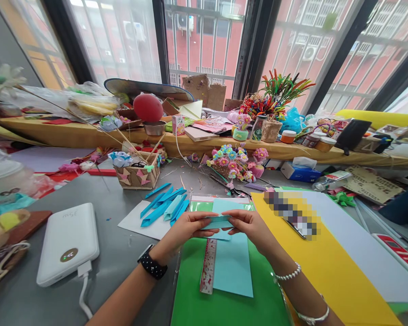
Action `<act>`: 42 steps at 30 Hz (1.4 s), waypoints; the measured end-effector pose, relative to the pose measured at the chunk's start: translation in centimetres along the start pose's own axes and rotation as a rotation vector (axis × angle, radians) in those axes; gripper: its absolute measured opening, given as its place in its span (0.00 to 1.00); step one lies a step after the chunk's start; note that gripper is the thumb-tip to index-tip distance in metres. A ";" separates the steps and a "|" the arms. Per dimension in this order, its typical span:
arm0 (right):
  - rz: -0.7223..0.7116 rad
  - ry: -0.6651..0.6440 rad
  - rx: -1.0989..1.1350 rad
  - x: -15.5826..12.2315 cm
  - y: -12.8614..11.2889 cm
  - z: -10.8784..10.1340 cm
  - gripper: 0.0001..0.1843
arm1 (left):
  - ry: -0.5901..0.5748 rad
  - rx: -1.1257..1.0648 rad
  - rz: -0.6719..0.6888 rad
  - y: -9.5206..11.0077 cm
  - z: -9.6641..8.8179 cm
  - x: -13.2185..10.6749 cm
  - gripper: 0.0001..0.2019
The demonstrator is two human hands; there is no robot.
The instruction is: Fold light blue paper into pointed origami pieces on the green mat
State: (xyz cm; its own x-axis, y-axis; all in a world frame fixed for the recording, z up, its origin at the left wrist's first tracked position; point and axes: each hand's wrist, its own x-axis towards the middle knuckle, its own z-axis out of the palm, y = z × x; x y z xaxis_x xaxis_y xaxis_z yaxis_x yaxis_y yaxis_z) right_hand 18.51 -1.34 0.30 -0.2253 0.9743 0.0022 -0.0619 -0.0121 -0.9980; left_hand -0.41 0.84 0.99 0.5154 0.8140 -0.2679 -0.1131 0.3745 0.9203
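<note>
My left hand and my right hand both pinch a small folded strip of light blue paper between them, just above the table. Under the hands lies a light blue paper sheet on a green sheet, with a patterned ruler along the blue sheet's left edge. Several folded blue paper strips rest on a white sheet to the left of my left hand. A black watch is on my left wrist and bead bracelets are on my right.
A white power bank with a cable lies at the left. A yellow sheet lies at the right. A cardboard basket, paper flower bouquets, a tissue box and craft clutter crowd the back and the windowsill.
</note>
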 end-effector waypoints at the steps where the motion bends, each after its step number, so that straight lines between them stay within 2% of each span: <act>1: -0.004 0.004 -0.008 0.0 0.0 0.0 0.13 | -0.007 -0.005 -0.005 0.0 0.0 -0.1 0.17; 6: -0.043 0.027 -0.053 0.0 0.2 0.1 0.12 | -0.032 -0.028 0.025 0.2 0.3 -0.4 0.16; 13: -0.070 0.027 -0.117 0.0 0.1 0.3 0.11 | 0.058 0.018 0.015 -0.1 0.4 0.0 0.15; 20: -0.073 0.015 -0.105 -0.1 0.0 0.5 0.15 | 0.037 0.116 0.065 -0.3 -0.1 0.3 0.17; 29: -0.041 0.098 -0.200 0.2 0.7 0.8 0.15 | 0.022 0.171 0.092 -0.8 -0.1 0.7 0.16; 42: -0.033 0.172 -0.179 0.2 0.9 0.7 0.14 | 0.099 0.113 0.020 -0.8 0.2 0.7 0.17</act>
State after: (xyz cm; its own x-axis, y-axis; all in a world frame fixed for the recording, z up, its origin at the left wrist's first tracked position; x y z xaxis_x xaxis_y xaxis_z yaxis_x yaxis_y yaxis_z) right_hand 17.72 -1.29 -0.60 -0.0562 0.9976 0.0396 0.1106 0.0456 -0.9928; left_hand 0.18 0.99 0.13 0.4274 0.8627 -0.2703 -0.0234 0.3095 0.9506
